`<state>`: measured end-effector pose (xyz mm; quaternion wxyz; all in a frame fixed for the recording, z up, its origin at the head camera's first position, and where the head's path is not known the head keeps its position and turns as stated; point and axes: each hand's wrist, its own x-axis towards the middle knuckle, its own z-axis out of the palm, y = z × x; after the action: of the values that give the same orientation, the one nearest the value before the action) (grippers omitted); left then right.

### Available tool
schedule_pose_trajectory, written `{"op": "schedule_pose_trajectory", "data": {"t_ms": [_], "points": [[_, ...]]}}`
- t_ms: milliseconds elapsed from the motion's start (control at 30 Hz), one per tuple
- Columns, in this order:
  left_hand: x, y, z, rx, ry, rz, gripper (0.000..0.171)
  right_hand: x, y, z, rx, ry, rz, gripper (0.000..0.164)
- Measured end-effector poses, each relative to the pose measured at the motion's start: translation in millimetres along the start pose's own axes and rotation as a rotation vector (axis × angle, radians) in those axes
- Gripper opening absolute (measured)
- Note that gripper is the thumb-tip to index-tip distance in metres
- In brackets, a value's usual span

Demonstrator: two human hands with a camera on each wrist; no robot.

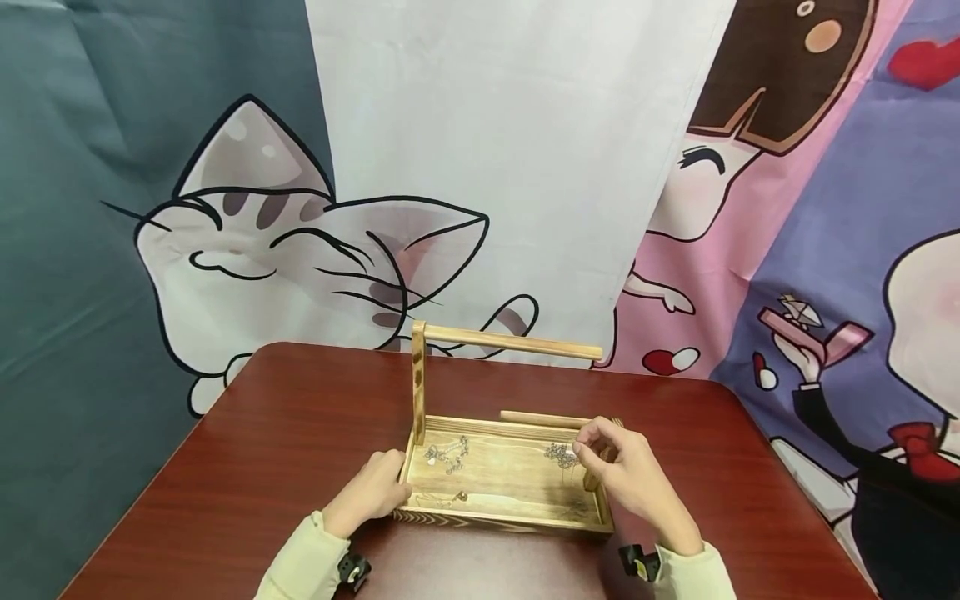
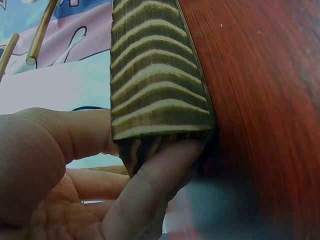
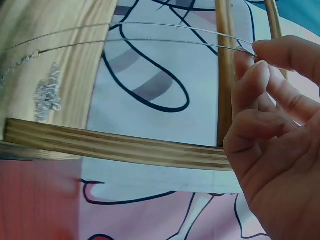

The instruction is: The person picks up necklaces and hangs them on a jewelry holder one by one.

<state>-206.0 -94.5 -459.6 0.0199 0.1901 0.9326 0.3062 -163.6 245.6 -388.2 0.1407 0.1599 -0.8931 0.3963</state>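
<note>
A wooden jewelry stand (image 1: 495, 523) with a shallow tray base stands on the table. My left hand (image 1: 375, 487) grips the base's left end; in the left wrist view, fingers curl round the end of the striped wooden base (image 2: 160, 70). Over the tray's right side, my right hand (image 1: 633, 475) pinches a thin silver chain necklace (image 3: 150, 40) between thumb and forefinger. Its two strands run taut back to the tray in the right wrist view. A small heap of silver chain (image 3: 48, 95) lies near them on the tray floor.
Another silver chain (image 1: 450, 454) lies at the tray's back left, and a fine gold-coloured chain (image 1: 442, 500) near its front left. An upright post (image 1: 418, 383) carries a high crossbar (image 1: 517, 341); a lower bar (image 1: 543, 418) sits behind. A printed cloth backdrop (image 1: 510, 167) hangs behind the table.
</note>
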Motion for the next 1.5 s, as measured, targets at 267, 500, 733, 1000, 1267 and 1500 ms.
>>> {"op": "schedule_pose_trajectory", "data": {"t_ms": [267, 500, 733, 1000, 1267, 1500], "points": [[1.3, 1.8, 0.4, 0.007, 0.000, 0.012, 0.011, 4, -44, -13, 0.156, -0.047, 0.060, 0.008], [-1.5, 0.3, -0.9, 0.012, -0.002, -0.021, 0.007, 10, -57, -13, 0.153, -0.001, 0.018, 0.007], [-3.2, -0.4, -2.7, 0.019, -0.004, -0.037, 0.006, 18, -70, -14, 0.101, 0.066, -0.030, 0.009], [-2.3, 0.8, -2.1, 0.010, -0.004, -0.041, 0.007, 25, -87, -21, 0.151, 0.067, -0.028, 0.006], [-2.3, 2.1, -4.3, 0.008, 0.000, -0.036, 0.007, 32, -102, -22, 0.142, 0.068, -0.066, 0.005], [-2.2, 1.4, -3.9, 0.006, -0.003, -0.035, 0.009, 42, -112, -19, 0.151, 0.091, -0.121, 0.004]]}}
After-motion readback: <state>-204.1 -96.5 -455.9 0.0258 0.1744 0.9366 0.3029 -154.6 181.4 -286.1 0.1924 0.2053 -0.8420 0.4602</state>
